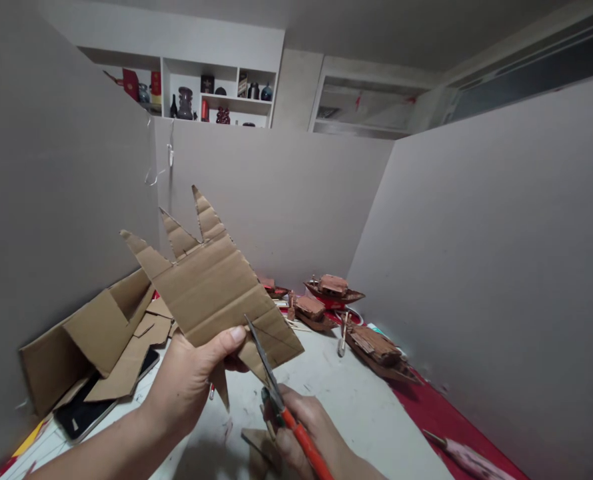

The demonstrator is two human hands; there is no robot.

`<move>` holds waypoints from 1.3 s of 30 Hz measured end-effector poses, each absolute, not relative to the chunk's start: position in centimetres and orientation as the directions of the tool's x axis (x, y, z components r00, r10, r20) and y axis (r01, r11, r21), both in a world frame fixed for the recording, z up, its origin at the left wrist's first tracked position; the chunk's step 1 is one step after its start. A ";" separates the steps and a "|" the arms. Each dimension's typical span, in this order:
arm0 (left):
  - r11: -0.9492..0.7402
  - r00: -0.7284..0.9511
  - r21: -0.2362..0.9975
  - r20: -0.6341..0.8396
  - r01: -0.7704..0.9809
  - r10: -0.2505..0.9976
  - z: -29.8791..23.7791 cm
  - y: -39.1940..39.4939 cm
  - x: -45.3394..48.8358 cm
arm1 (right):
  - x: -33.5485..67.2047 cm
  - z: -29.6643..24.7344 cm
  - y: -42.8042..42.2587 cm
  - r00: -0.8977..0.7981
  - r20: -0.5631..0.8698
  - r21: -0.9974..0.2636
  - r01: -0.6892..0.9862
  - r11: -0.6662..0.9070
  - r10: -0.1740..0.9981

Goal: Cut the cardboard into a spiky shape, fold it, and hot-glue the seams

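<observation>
My left hand (pixel 196 363) grips a brown piece of cardboard (pixel 211 283) by its lower edge, thumb on the face and fingers behind. Three pointed spikes stick up from its far side, and another point hangs below the hand. Pencil lines mark its lower right corner. In my right hand (pixel 306 427) is a pair of scissors (pixel 301 433) with orange handles. One dark blade lies across the front of the cardboard near the marked corner; the other blade is mostly hidden behind it. Below the scissors a cardboard scrap (pixel 259 450) rests on the table, partly covered by my hand.
Several wooden model boats (pixel 376 347) stand at the back right. Folded cardboard (pixel 84 333) lies on the left, over a black phone (pixel 91 407). A pointed tool (pixel 469 453) lies on red cloth at the right. Grey panels (pixel 281 193) enclose the white tabletop (pixel 361 413).
</observation>
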State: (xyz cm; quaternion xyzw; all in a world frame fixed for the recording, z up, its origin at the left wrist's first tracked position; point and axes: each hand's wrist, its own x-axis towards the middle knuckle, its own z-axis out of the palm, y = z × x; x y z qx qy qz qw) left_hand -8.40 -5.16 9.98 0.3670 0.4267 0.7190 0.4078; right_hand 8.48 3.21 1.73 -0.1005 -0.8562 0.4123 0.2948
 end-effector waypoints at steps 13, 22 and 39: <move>-0.313 -0.412 0.921 0.199 -0.231 0.889 8.9 -4.6 -7.8 | 8.7 1.8 2.5 -0.777 0.392 -0.807 -0.034 0.590 0.492; -0.298 -0.428 0.924 0.174 -0.241 0.887 8.9 -4.3 -7.9 | 8.7 1.5 2.6 -0.772 0.379 -0.831 -0.042 0.554 0.510; -0.443 -0.597 0.850 0.203 -0.286 0.776 14.7 -6.6 -13.1 | 8.1 -1.0 3.6 -0.639 0.394 -0.919 -0.280 0.277 0.661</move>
